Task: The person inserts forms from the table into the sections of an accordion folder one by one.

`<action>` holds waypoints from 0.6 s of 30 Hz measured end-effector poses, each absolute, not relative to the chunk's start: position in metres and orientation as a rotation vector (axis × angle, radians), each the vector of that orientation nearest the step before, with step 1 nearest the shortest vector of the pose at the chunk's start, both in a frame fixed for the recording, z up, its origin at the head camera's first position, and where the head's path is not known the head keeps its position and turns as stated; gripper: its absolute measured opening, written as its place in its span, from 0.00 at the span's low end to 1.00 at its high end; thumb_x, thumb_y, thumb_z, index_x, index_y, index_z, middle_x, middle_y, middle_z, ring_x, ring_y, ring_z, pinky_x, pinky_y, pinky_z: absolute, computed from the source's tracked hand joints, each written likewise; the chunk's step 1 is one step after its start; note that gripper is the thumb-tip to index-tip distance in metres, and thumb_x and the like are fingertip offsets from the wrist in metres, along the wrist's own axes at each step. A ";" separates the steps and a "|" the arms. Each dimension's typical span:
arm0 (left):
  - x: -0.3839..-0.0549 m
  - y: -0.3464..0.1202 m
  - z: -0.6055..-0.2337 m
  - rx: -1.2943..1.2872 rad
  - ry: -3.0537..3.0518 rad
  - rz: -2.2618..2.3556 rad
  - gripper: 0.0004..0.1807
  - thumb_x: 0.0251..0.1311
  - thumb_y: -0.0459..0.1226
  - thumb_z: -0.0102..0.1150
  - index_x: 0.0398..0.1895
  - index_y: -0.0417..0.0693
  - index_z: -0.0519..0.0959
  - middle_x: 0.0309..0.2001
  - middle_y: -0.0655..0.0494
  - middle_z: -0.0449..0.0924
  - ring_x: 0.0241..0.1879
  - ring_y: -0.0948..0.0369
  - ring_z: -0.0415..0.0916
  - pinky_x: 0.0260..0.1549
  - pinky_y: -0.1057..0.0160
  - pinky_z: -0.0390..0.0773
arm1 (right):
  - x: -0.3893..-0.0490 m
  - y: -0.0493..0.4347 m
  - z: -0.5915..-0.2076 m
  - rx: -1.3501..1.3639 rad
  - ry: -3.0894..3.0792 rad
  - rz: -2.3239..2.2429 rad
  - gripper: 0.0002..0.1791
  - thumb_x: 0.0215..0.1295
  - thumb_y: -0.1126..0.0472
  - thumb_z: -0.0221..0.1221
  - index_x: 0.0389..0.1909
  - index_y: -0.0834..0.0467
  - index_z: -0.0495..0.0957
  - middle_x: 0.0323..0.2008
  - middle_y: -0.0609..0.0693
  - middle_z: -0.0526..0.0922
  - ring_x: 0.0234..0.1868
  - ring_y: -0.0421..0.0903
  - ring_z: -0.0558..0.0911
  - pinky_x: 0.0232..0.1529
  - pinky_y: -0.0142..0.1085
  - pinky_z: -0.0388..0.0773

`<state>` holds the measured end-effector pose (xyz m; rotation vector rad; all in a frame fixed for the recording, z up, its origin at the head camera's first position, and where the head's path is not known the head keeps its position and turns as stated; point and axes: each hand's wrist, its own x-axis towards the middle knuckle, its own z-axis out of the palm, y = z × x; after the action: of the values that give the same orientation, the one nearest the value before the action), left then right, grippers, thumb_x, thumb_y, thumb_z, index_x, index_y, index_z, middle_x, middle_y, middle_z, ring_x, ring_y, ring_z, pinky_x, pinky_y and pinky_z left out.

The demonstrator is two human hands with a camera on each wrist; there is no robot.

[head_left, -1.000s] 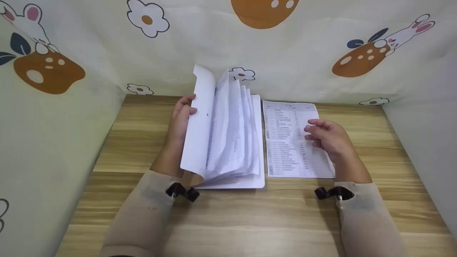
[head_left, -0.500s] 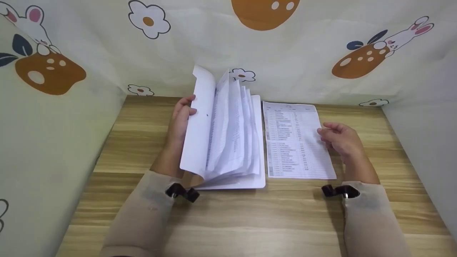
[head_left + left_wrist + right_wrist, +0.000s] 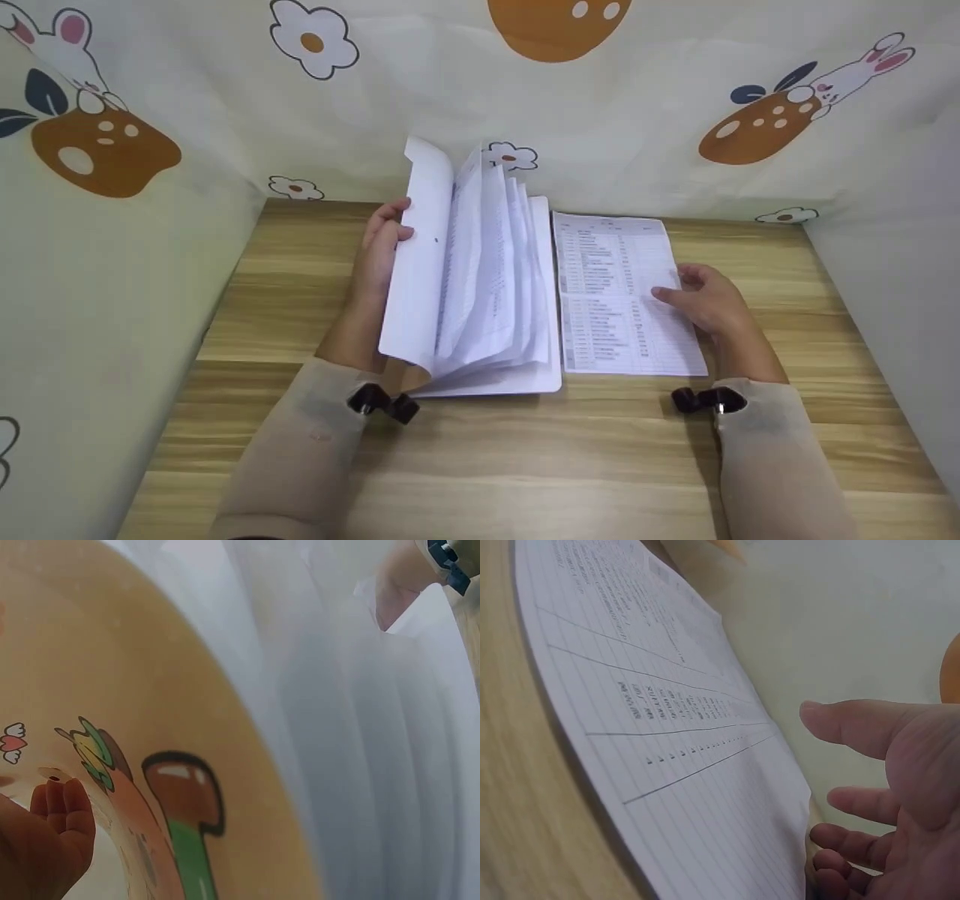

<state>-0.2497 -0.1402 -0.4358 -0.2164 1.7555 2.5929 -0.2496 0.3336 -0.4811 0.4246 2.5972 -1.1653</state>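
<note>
My left hand (image 3: pixel 375 262) grips the left edge of a raised folder cover (image 3: pixel 420 262), thumb on its white inner face. The cover's outside (image 3: pixel 172 652) is tan with cartoon prints, as the left wrist view shows. Several printed pages (image 3: pixel 491 277) stand fanned out between it and the white back cover (image 3: pixel 553 330), flat on the table. To the right lies a printed sheet (image 3: pixel 607 300) with table rows and a fold crease. My right hand (image 3: pixel 709 300) is at its right edge. In the right wrist view, the thumb (image 3: pixel 855 724) is spread above the sheet and the fingers (image 3: pixel 862 806) are by its edge.
The wooden table (image 3: pixel 480 465) meets a cloth backdrop (image 3: pixel 420 90) with rabbits and flowers just behind the folder. Side walls (image 3: pixel 892 247) close off the left and right. A black mount (image 3: pixel 382 403) sits on each sleeved wrist.
My right hand first drew back to the right from above the sheet, then lowered to its right edge, thumb and fingers spreading. The left hand and the folder stay nearly the same.
</note>
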 end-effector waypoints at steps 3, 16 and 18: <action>-0.249 -0.141 -0.436 -0.219 1.769 2.565 0.21 0.70 0.34 0.43 0.63 0.57 0.72 0.62 0.52 0.70 0.58 0.55 0.72 0.54 0.60 0.77 | -0.251 0.332 -0.483 0.360 2.604 -1.150 0.57 0.65 0.45 0.73 0.85 0.62 0.52 0.83 0.65 0.59 0.82 0.66 0.62 0.81 0.58 0.62; -0.248 -0.136 -0.433 -0.249 1.731 2.581 0.19 0.69 0.32 0.44 0.59 0.55 0.73 0.61 0.49 0.71 0.53 0.56 0.75 0.49 0.63 0.79 | -0.249 0.336 -0.486 0.239 2.706 -0.917 0.56 0.60 0.54 0.75 0.84 0.62 0.56 0.82 0.73 0.54 0.79 0.75 0.61 0.78 0.66 0.59; -0.248 -0.134 -0.432 -0.261 1.733 2.562 0.19 0.69 0.31 0.44 0.60 0.55 0.74 0.61 0.49 0.71 0.53 0.56 0.75 0.48 0.64 0.79 | -0.248 0.338 -0.485 0.233 2.693 -0.928 0.55 0.61 0.56 0.74 0.84 0.63 0.55 0.81 0.74 0.56 0.78 0.74 0.62 0.78 0.66 0.60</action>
<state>-0.2480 -0.1340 -0.4319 -0.2613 1.7329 2.5625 -0.2484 0.3381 -0.4849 0.2328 2.6931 -0.9276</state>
